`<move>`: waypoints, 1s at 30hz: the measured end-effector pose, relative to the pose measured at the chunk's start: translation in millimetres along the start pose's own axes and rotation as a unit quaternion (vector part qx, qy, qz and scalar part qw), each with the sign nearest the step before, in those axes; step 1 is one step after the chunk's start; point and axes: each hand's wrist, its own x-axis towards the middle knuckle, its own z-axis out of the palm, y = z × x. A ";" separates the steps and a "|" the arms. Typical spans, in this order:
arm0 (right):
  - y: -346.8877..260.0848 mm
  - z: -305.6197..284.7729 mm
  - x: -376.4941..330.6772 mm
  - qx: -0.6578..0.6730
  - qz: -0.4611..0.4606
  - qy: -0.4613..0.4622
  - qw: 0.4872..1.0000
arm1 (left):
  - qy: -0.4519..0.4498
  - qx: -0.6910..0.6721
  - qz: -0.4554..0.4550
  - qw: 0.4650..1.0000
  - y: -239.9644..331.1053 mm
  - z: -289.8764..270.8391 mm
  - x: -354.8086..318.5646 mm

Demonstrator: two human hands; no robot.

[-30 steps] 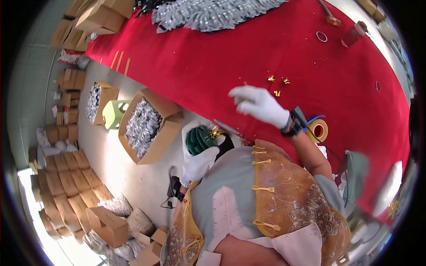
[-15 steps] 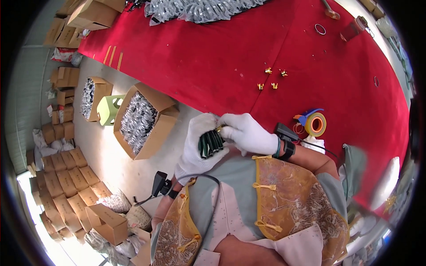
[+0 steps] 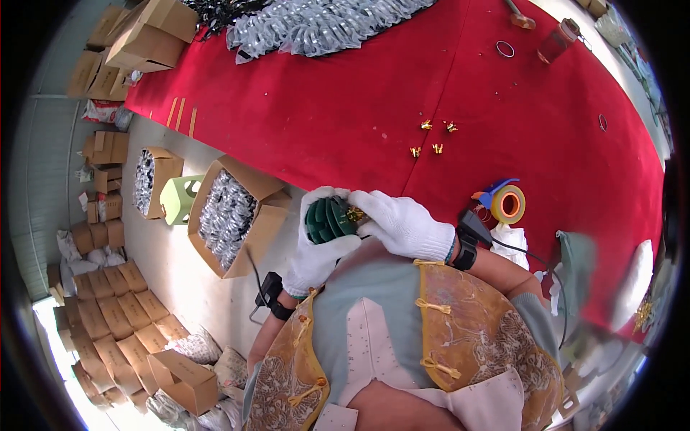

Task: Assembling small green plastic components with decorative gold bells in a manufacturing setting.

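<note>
My left hand, in a white knit glove, is wrapped round a dark green, ribbed, rounded object made of several curved fins. A small shiny gold piece sits at the right end of the green object. My right hand, gloved the same way, has its fingers closed against that gold piece. Part of the gold piece is hidden by the fingers. Both hands are close together in front of my body, by the near edge of the red-covered table. Several small gold crown-shaped pieces lie on the cloth beyond my right hand.
A yellow tape roll with a blue part lies to the right. Clear plastic-wrapped goods cover the far edge. A bottle and a ring are far right. Left on the floor stand an open carton and a green stool.
The green object has turned in my left hand, so its finned round side and the gold piece now show. Both hands stay together. The whole view has shifted slightly.
</note>
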 end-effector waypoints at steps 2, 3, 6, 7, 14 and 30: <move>0.0 2.3 -0.7 0.006 -0.037 0.032 0.999 | -0.016 0.031 0.016 0.999 1.4 0.3 -1.1; 0.3 1.9 -1.1 0.010 -0.053 0.050 0.997 | -0.032 0.064 0.029 0.997 2.1 0.8 -0.7; -2.1 -2.8 -2.0 -0.008 -0.061 0.035 0.997 | -0.043 0.130 0.058 0.989 8.2 -0.2 1.5; -4.5 -5.1 -3.1 -0.027 -0.069 0.030 0.997 | -0.045 0.128 0.059 0.989 10.5 -1.0 2.5; -29.5 -3.5 -1.7 -0.141 -0.072 0.022 0.987 | -0.103 0.140 0.085 0.981 24.0 -13.6 -1.1; -96.9 8.7 79.8 0.082 0.111 0.098 0.986 | -0.235 0.342 0.329 0.848 104.8 -77.7 62.5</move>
